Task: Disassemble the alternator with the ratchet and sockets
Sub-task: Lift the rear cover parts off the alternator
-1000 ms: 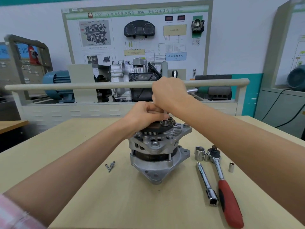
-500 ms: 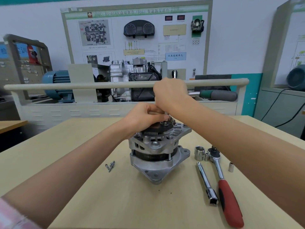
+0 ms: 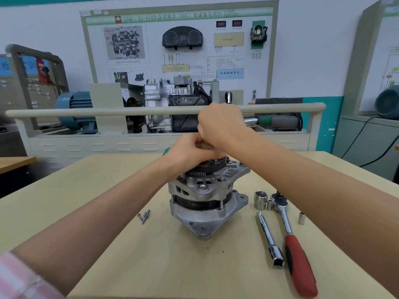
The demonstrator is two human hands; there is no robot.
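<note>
The training board (image 3: 179, 50) on the far wall carries a green header strip (image 3: 172, 17) with a small red logo at its left end, followed by a line reading roughly "BS-018大众双离合 (DSG) 变速器实训台"; the first letters are blurred. Lower right on the same board, a light blue label (image 3: 230, 74) reads "仪表控制单元", with a smaller line beneath it too small to read. The other captions on the board are too small to make out. At the far left, a blue sign (image 3: 28, 65) behind a grey frame shows white characters that look like "实训", partly hidden.
</note>
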